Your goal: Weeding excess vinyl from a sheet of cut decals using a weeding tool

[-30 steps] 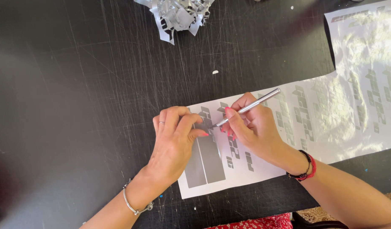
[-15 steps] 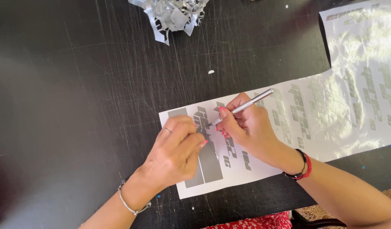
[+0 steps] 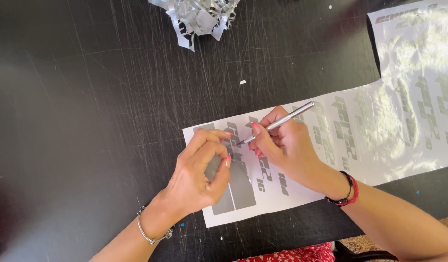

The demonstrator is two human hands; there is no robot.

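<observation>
- Right hand (image 3: 287,145): a slim silver weeding tool (image 3: 277,123) is gripped like a pen between thumb and fingers, its tip set down on the vinyl sheet (image 3: 282,194) just beside the left fingertips.
- Left hand (image 3: 202,167): the fingers are curled, with thumb and forefinger pinched together at the sheet's upper left, apparently on a thin strip of grey vinyl; the strip itself is too small to make out, so what is nipped cannot be told for certain.
- The sheet lies flat on the black scratched table (image 3: 88,121), under both hands, and runs off to the right, where it is glossy and wrinkled.
- Handling, as judged: the vinyl is thin, light, limp and easily torn or stretched; it is best taken at a lifted corner or edge, the backing held flat. The tool is light, stiff and sharp-tipped, best held near the tip.
- Counted: one tool, one long sheet, one crumpled heap of silver scraps (image 3: 197,17) at the far edge, one bangle (image 3: 148,232) on the left wrist, one red-and-black bracelet (image 3: 350,190) on the right.
</observation>
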